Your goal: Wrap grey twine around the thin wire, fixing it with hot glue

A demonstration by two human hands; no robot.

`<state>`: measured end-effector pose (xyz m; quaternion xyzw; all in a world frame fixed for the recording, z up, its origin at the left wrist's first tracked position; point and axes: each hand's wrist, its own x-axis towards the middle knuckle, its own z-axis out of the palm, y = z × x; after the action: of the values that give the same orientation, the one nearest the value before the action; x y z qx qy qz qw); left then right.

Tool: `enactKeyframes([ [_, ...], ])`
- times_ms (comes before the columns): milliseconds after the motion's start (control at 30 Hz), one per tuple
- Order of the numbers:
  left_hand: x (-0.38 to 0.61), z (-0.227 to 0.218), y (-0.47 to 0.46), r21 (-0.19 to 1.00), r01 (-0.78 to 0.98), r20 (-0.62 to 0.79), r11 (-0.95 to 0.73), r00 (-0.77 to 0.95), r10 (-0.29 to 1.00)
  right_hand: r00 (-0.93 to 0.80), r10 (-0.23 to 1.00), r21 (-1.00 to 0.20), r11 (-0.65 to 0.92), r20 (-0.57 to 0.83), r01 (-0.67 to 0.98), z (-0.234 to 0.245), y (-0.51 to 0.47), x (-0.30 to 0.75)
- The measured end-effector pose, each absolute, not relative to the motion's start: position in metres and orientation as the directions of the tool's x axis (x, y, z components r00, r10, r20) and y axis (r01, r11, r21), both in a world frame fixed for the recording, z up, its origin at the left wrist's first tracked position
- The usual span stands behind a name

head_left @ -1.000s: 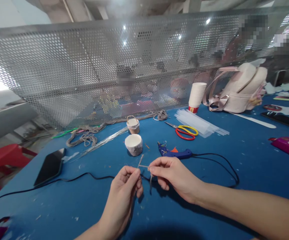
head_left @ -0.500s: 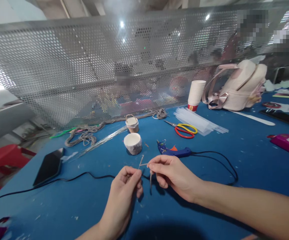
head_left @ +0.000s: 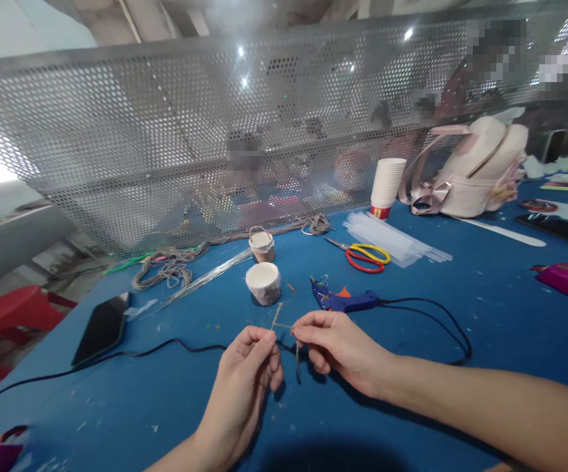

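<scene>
Both of my hands pinch a short length of grey cord (head_left: 284,326) above the blue table (head_left: 460,301). My left hand (head_left: 247,377) grips one end between thumb and fingertips, with a stub sticking up. My right hand (head_left: 335,344) pinches the other end, and a loose tail hangs down below it. A blue glue gun (head_left: 345,301) lies just behind my right hand, its black cable looping to the right. Two small cord-wrapped cups (head_left: 263,282) stand a little beyond my hands.
Red and yellow scissors (head_left: 367,255), clear plastic sleeves (head_left: 401,242), a stack of paper cups (head_left: 386,187) and a pale backpack (head_left: 475,170) sit at the back right. A dark phone (head_left: 101,328) and cord bundle (head_left: 166,269) lie left. Perforated metal screen (head_left: 166,131) behind; people beyond.
My hands stay almost in place, pinching the cord; the view shifts slightly.
</scene>
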<state>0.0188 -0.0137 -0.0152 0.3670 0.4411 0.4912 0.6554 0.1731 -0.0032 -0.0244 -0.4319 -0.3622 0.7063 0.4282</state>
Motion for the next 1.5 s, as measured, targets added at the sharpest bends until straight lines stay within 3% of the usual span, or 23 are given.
enactKeyframes([
  [667,0.0189,-0.0158,-0.0152,0.886,-0.299,-0.298,0.354,0.217,0.930,-0.271,0.907,-0.875,-0.395,-0.322,-0.281,-0.0258,-0.0014,0.1705],
  [1033,0.0174,-0.0158,-0.0133,0.915,-0.219,-0.306,0.339,0.169,0.937,-0.284,0.904,-0.873,-0.398,-0.321,-0.282,-0.0278,-0.0014,0.1713],
  [1500,0.0190,-0.0126,-0.0138,0.912,-0.277,-0.281,0.303,0.115,0.953,-0.285,0.902,-0.873,-0.402,-0.325,-0.277,-0.0267,-0.0032,0.1708],
])
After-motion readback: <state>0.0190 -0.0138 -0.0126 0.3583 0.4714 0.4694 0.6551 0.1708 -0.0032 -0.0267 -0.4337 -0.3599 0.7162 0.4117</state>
